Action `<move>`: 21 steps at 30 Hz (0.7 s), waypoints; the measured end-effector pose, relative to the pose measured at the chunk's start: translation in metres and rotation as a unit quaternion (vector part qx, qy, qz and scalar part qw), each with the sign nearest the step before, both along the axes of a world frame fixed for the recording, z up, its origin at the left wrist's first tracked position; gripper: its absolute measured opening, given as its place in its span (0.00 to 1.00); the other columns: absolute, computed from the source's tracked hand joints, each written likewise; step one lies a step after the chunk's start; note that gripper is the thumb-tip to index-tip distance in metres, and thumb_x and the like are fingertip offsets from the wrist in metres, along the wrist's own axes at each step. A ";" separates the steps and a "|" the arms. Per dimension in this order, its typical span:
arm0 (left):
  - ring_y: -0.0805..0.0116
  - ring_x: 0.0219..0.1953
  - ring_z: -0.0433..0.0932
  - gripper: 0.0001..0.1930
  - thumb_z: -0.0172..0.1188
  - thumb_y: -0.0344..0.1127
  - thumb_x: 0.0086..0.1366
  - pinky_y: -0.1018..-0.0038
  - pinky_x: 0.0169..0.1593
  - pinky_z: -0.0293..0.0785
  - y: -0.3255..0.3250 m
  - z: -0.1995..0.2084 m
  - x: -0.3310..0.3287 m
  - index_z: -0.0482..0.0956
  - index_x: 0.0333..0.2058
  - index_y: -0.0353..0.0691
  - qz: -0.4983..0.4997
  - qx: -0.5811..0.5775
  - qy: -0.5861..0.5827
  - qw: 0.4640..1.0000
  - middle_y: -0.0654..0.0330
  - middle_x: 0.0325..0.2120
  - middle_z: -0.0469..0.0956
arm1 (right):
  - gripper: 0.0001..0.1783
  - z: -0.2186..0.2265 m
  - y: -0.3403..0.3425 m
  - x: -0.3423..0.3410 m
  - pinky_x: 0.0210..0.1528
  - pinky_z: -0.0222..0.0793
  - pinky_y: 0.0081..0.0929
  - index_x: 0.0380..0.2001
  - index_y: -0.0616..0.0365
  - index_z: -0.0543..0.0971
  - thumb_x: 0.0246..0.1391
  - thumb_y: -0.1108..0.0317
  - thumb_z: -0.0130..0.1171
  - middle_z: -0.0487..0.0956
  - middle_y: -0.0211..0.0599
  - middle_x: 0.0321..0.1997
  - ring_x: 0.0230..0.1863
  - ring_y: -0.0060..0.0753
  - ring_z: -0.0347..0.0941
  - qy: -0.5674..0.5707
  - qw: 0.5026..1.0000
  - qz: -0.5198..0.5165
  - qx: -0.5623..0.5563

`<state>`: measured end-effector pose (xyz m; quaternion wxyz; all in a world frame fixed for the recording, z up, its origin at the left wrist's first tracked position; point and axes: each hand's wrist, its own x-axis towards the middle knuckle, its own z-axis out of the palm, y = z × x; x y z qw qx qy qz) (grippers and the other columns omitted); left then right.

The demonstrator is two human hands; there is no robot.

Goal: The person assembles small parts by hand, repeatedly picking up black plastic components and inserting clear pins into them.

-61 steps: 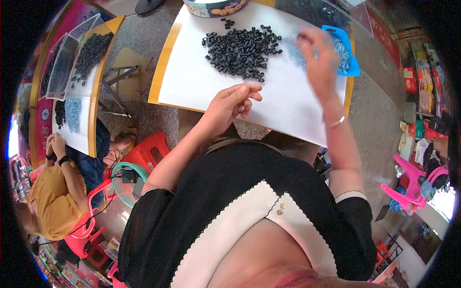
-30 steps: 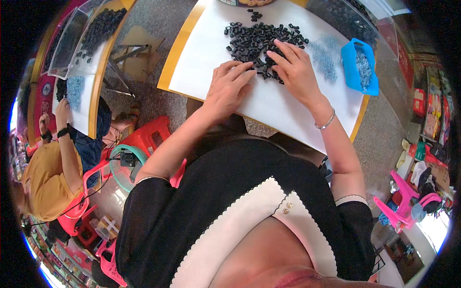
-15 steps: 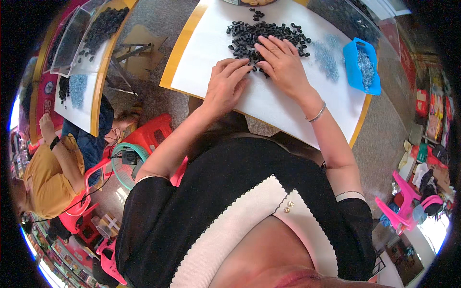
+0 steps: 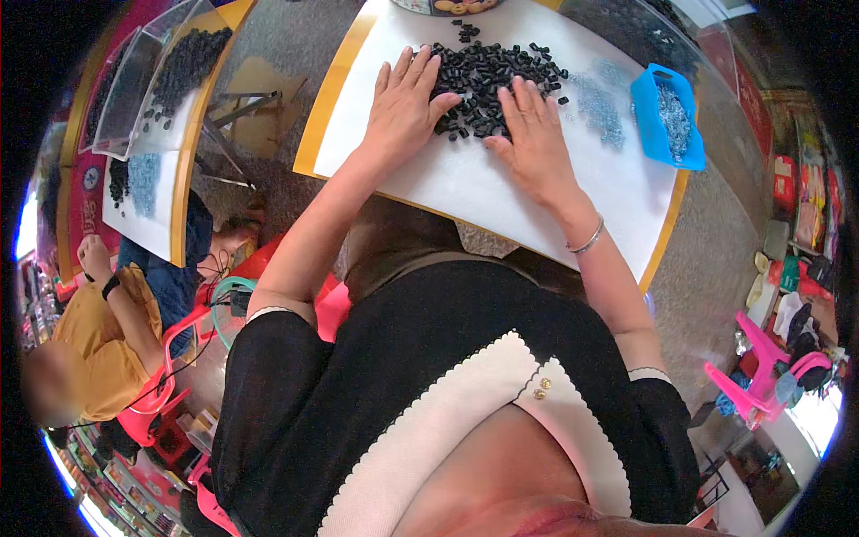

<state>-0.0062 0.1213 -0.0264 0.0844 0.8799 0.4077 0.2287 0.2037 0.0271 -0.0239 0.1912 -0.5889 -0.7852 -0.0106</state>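
Note:
A pile of small black plastic parts (image 4: 483,79) lies spread on the white tabletop (image 4: 429,183). At the pile's left edge my left hand (image 4: 403,103) rests flat, fingers spread and thumb against the parts. My right hand (image 4: 535,139) lies at the near right side of the pile, its fingers stretched out over the parts and its thumb pointing left. Neither hand grips anything. To the right of the pile, small clear bluish pieces (image 4: 601,112) are scattered on the same white surface.
A blue plastic basket (image 4: 642,116) of clear pieces stands at the table's right edge. At the far edge is a round printed tin (image 4: 447,7). On the left, a person in a yellow shirt (image 4: 112,331) sits beside another table (image 4: 161,210) with similar parts.
My left hand has moved outward and away from me to the pile's left side, its fingers opening out. My right hand has drawn slightly nearer. The pile looks more gathered.

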 end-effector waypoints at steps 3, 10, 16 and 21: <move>0.50 0.68 0.51 0.34 0.49 0.56 0.66 0.55 0.69 0.42 0.002 -0.004 0.000 0.63 0.61 0.36 0.009 -0.025 -0.026 0.999 0.48 0.65 0.57 | 0.36 0.008 0.005 -0.011 0.72 0.38 0.46 0.65 0.59 0.59 0.60 0.50 0.50 0.53 0.48 0.72 0.72 0.47 0.46 0.004 1.000 0.008 -0.015; 0.48 0.68 0.50 0.36 0.49 0.58 0.65 0.55 0.69 0.41 0.000 -0.002 -0.001 0.60 0.63 0.38 0.016 -0.049 -0.041 0.998 0.43 0.65 0.55 | 0.34 0.008 0.029 0.000 0.70 0.42 0.48 0.63 0.61 0.61 0.60 0.52 0.52 0.56 0.54 0.69 0.70 0.54 0.49 0.079 0.995 -0.002 0.061; 0.47 0.68 0.50 0.37 0.50 0.60 0.64 0.55 0.69 0.41 -0.004 0.003 0.000 0.60 0.63 0.39 0.009 -0.056 -0.006 0.998 0.43 0.65 0.55 | 0.38 -0.004 0.042 0.007 0.70 0.42 0.52 0.61 0.67 0.62 0.60 0.46 0.47 0.57 0.58 0.68 0.71 0.55 0.48 -0.020 0.998 -0.043 0.039; 0.47 0.69 0.49 0.38 0.51 0.60 0.63 0.55 0.69 0.40 -0.003 0.003 -0.001 0.59 0.63 0.39 0.004 -0.067 0.001 0.998 0.42 0.65 0.54 | 0.35 0.001 0.047 -0.008 0.71 0.37 0.48 0.63 0.63 0.61 0.62 0.49 0.47 0.55 0.54 0.70 0.72 0.51 0.46 -0.012 0.999 -0.031 0.007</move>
